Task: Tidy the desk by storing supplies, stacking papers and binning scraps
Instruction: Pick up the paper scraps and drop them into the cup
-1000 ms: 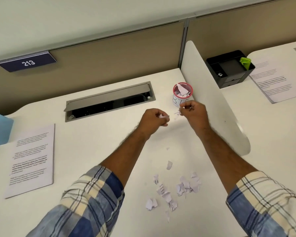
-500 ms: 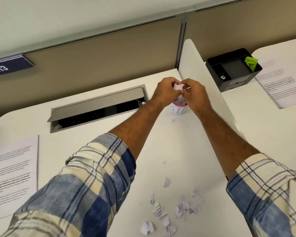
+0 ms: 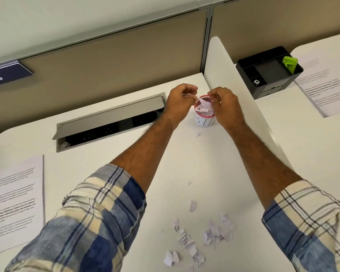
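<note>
Your white desk spreads out below you, with a white divider panel standing on its right edge and a grey cable hatch open at the far left. A printed paper stack lies at the near left, and a black organiser sits far right beyond the divider. Both your arms reach to the far middle, over the small red-rimmed bin cup, which stands just left of the divider and is filled with torn paper. Your left hand hovers at its left rim, fingers curled; you cannot tell whether they hold anything. Your right hand curls at the right rim, fingertips touching the paper there. Loose scraps lie in a near cluster between your sleeves.
</note>
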A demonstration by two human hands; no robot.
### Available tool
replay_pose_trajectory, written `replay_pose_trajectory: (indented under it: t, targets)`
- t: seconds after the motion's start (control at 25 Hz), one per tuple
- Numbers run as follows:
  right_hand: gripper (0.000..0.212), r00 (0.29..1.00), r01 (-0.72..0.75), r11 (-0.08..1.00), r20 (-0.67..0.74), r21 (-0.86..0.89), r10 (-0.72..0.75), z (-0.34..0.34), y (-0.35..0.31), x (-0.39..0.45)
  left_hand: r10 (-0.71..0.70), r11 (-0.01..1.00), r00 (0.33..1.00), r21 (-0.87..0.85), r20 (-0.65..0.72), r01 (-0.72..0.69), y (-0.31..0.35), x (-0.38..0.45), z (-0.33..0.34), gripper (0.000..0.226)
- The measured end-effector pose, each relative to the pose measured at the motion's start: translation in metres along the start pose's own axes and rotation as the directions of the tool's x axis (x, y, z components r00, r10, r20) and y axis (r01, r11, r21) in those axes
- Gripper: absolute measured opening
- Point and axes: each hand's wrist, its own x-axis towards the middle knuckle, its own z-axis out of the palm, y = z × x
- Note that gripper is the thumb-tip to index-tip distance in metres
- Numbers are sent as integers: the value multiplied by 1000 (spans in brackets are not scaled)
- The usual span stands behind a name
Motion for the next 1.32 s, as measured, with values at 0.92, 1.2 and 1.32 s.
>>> replay_pose_trajectory:
  t: [0.92, 1.2, 1.32]
  targets:
    - [21, 899, -52, 997, 437, 52, 24, 3, 71, -209, -177, 857, 980, 504, 87, 110, -144, -299, -92, 24]
    - [20, 874, -126, 987, 460, -102, 159, -7, 102, -267, -280, 779, 955, 604, 98, 166, -167, -364, -86, 28]
    - [21, 881, -116, 985, 445, -129, 162, -10, 115, -281, -321, 762, 946, 603, 33, 238, -168, -388, -73, 28]
